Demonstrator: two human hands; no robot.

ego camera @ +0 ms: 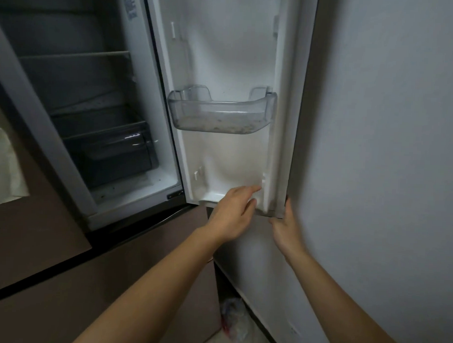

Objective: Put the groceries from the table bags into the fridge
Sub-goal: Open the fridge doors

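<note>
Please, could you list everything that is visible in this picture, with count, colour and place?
fridge door: one, white inside, open, centre
door bin: one, clear, on the door
shelf: one, pale edge, inside fridge, upper left
drawer: one, dark, fridge bottom
plastic bag: one, clear, floor below door
wall: one, grey, right
left hand: one, fingers straight, on door's inner bottom
right hand: one, at door's lower outer corner, grip unclear

Left hand [231, 212], right hand [286, 228], forearms [152, 284]: bare.
</note>
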